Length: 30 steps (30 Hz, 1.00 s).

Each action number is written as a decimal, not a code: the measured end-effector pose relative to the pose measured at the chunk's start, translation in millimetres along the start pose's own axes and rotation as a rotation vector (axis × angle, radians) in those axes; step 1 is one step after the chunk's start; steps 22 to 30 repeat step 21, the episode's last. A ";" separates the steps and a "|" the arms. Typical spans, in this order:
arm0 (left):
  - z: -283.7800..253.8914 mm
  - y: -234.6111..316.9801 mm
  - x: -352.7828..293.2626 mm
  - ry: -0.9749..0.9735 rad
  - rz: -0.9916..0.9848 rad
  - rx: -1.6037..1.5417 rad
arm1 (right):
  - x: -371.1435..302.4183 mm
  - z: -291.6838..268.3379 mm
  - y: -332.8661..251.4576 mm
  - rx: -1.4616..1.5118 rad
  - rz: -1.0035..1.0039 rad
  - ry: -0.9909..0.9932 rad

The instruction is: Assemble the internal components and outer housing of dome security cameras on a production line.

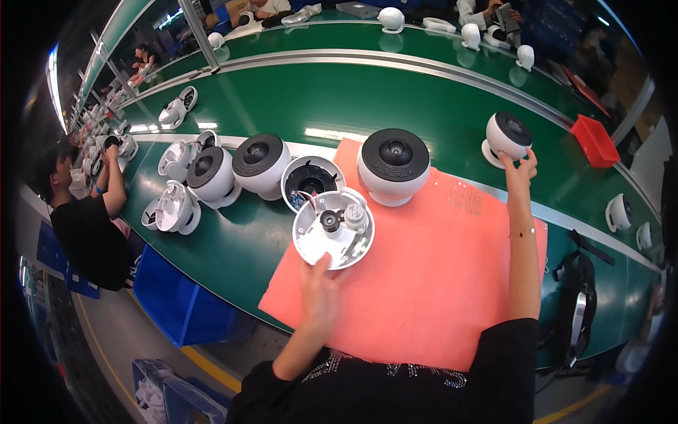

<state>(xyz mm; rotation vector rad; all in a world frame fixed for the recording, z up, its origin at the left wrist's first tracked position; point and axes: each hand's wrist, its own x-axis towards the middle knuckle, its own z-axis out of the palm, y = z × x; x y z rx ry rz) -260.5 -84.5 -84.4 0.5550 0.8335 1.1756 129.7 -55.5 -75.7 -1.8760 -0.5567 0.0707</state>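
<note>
My left hand (319,297), slightly blurred, grips the near rim of an open white half-shell (302,239). Inside that shell sit a black round part, a clear-white round part and wires. Just behind it lies a matching open shell with a black inside (311,176); a few wires run between the two. With my right arm stretched far forward, my right hand (519,168) has its fingers on the lower side of a white ball-shaped device (497,133) with a black face, standing on the green bench. A larger such device (393,157) stands upright on the mat between my hands.
A pink mat (424,283) covers the green bench before me. More devices (261,162) and opened shells (176,205) stand at left. A red bin (595,141) is at far right, a black strapped item (578,304) nearer. A co-worker (88,219) works at left beside a blue bin (169,297).
</note>
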 end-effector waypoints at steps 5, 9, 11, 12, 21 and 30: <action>-58.2 56.0 -10.7 -0.126 -0.003 0.075 | -119.7 -19.8 -69.8 0.090 -0.868 -0.491; -76.9 88.4 -6.0 -0.137 0.049 0.197 | -174.3 -14.0 -86.7 -0.163 -1.289 -0.675; -70.8 100.8 -10.3 -0.191 0.031 0.169 | -184.5 5.0 -77.9 -0.209 -1.477 -0.526; -66.9 106.4 -12.7 -0.209 0.029 0.202 | -182.8 11.3 -76.8 -0.126 -1.452 -0.453; -45.0 142.0 39.9 -0.579 -0.282 0.488 | -178.8 -32.7 -75.0 0.203 -1.619 -0.469; -45.0 142.0 39.9 -0.579 -0.282 0.488 | -178.8 -32.7 -75.0 0.203 -1.619 -0.469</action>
